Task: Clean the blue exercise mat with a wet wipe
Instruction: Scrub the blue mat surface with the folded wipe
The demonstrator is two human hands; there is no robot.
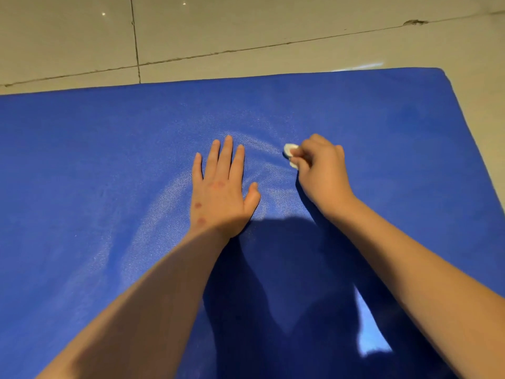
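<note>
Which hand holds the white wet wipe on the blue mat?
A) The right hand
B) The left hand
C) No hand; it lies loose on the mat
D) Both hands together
A: the right hand has its fingers curled round the wet wipe, while the left hand lies flat with straight fingers on the blue mat.

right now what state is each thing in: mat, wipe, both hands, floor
blue mat: lies flat on the floor, with pale arcs of sheen around the hands
wet wipe: bunched small, down on the mat, mostly hidden by fingers
left hand: palm flat on the mat, fingers straight and spread
right hand: fingers curled, pinching the wet wipe
tiled floor: glossy, chipped along a joint at top right
</note>
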